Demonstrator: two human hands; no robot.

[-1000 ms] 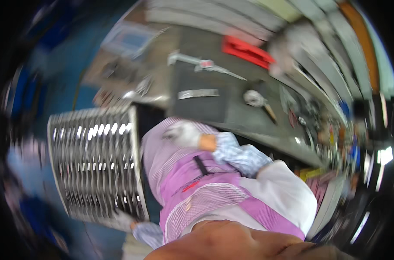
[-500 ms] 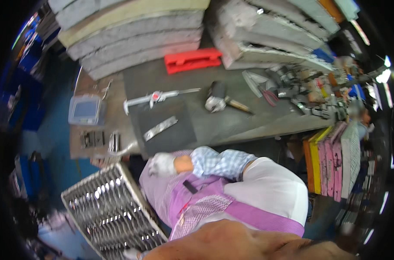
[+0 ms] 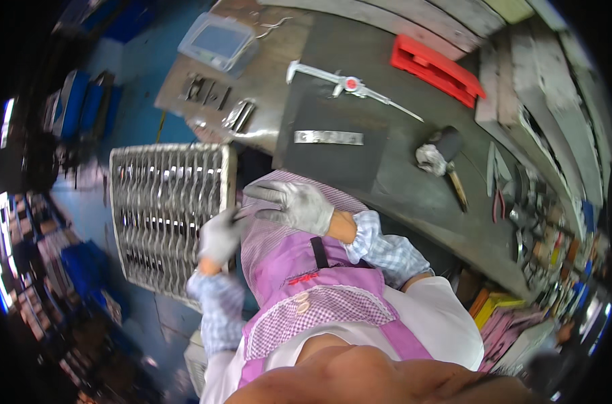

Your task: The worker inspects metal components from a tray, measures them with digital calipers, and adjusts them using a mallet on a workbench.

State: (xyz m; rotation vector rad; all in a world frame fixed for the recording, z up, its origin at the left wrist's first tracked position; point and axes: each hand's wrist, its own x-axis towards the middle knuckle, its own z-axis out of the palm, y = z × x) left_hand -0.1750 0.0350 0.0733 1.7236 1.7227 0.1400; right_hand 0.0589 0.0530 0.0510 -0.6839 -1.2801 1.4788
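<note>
My right hand (image 3: 296, 206) wears a grey-white glove and lies over the purple apron (image 3: 279, 259), its fingers spread toward the left. Just left of it is my left hand (image 3: 220, 238), gloved too, beside the right edge of a metal tray (image 3: 229, 182). Motion smears the left fingers, so whether they hold anything is unclear. Rows of shiny, wavy metal pieces (image 3: 168, 219) fill the tray. On the workbench beyond my hands, a flat silver metal strip (image 3: 329, 137) rests on a dark mat (image 3: 339, 165).
A dial caliper (image 3: 351, 84) lies beyond the strip, near a red plastic holder (image 3: 437, 67). To the right are a hammer (image 3: 447, 151) and pliers (image 3: 498, 202). Metal blocks (image 3: 238, 116) and a clear plastic box (image 3: 216, 42) occupy the bench's left end. Thick grey slabs (image 3: 528, 87) stand behind.
The view has turned, swinging bench and tray around. My left hand has come up from the tray's lower end to near my right hand. The right hand's fingers now show spread.
</note>
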